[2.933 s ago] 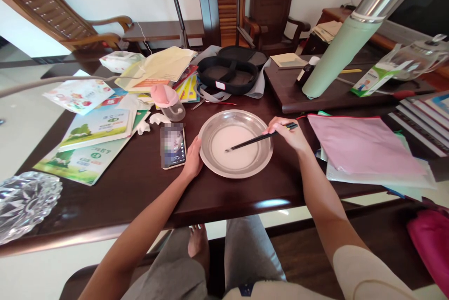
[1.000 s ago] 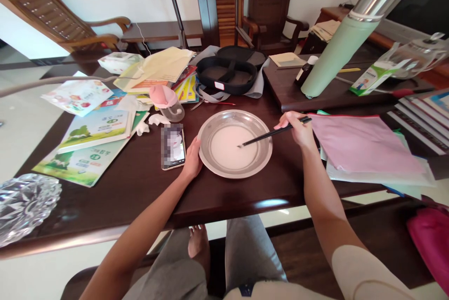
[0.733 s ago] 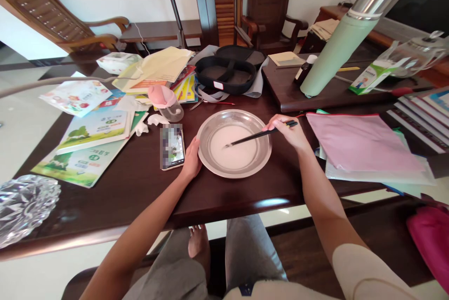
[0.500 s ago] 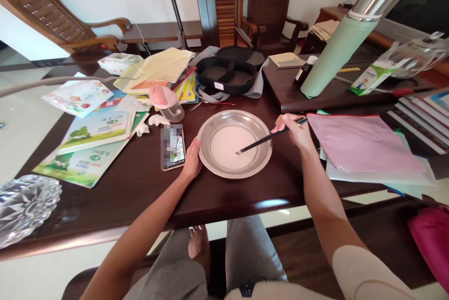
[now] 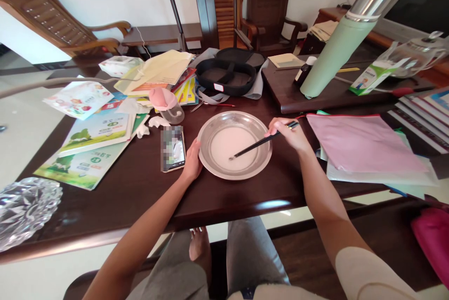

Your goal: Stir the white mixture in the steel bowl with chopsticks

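A round metal basin (image 5: 211, 165) sits on the dark wooden table with a whitish liquid (image 5: 228, 143) in its bottom. My left hand (image 5: 192, 160) grips the basin's left rim, fingers against its side. Between the closed fingers of my right hand (image 5: 285, 132) is a pair of black chopsticks (image 5: 257, 143), slanting down to the left over the right rim. Their tips dip into the liquid near the middle. Left of my left hand lies a phone (image 5: 174, 148) with its screen lit and partly pixelated.
A pink-topped cup (image 5: 164, 101) and crumpled tissues (image 5: 157, 121) lie behind the phone. Books (image 5: 94, 134) and a glass dish (image 5: 28, 209) are on the left. At the back is a black case (image 5: 224, 80); on the right, a green thermos (image 5: 336, 52) and a pink pouch (image 5: 365, 143).
My right hand has moved slightly left, and the chopstick tips have shifted left and a little toward me through the liquid. My left hand stays on the rim.
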The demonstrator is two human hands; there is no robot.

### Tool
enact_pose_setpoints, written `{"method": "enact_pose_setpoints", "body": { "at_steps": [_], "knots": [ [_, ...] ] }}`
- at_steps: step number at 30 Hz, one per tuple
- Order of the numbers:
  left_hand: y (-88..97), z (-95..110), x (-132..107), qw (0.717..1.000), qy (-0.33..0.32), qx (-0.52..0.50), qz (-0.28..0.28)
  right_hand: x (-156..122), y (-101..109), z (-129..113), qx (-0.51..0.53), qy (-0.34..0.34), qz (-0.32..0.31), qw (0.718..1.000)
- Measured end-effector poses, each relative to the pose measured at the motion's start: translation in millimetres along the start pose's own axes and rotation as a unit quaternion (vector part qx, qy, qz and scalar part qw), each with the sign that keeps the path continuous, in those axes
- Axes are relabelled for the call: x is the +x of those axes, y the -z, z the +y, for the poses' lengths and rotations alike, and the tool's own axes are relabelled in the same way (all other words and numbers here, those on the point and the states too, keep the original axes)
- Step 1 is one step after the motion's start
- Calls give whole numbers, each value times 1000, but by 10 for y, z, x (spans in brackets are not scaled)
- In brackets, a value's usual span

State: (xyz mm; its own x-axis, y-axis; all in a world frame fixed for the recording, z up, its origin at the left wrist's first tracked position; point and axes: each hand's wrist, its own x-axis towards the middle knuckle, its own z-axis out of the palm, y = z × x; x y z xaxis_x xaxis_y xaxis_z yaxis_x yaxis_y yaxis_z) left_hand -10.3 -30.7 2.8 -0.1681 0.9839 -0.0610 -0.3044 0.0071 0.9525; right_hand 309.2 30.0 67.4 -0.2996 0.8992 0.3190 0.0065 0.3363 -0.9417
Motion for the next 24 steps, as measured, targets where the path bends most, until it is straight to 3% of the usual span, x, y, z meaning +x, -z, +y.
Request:
{"method": "enact_pose_setpoints", "body": {
  "at_steps": [2, 6, 8, 13, 15, 20, 24],
  "knots": [
    [0, -2, 2, 1000, 0, -1, 1, 3, -29, -38, -25, -4, -5, 1000],
    [6, -11, 6, 1000, 2, -1, -6, -12, 26, -45, -36, 5, 84, 996],
    [11, -14, 7, 1000, 2, 1, -7, -21, 56, -25, -20, 9, 99, 995],
    [7, -6, 4, 1000, -5, 2, -10, -8, -21, -52, -25, -4, 10, 1000],
    [4, -1, 4, 1000, -5, 3, -7, -2, -35, -69, -40, 2, 15, 999],
    [4, -5, 8, 1000, -1, 6, -1, -14, 57, -34, -12, 27, 104, 994],
    [4, -13, 11, 1000, -3, 7, 2, -12, -2, -56, -20, 1, 23, 1000]
  ]
}}
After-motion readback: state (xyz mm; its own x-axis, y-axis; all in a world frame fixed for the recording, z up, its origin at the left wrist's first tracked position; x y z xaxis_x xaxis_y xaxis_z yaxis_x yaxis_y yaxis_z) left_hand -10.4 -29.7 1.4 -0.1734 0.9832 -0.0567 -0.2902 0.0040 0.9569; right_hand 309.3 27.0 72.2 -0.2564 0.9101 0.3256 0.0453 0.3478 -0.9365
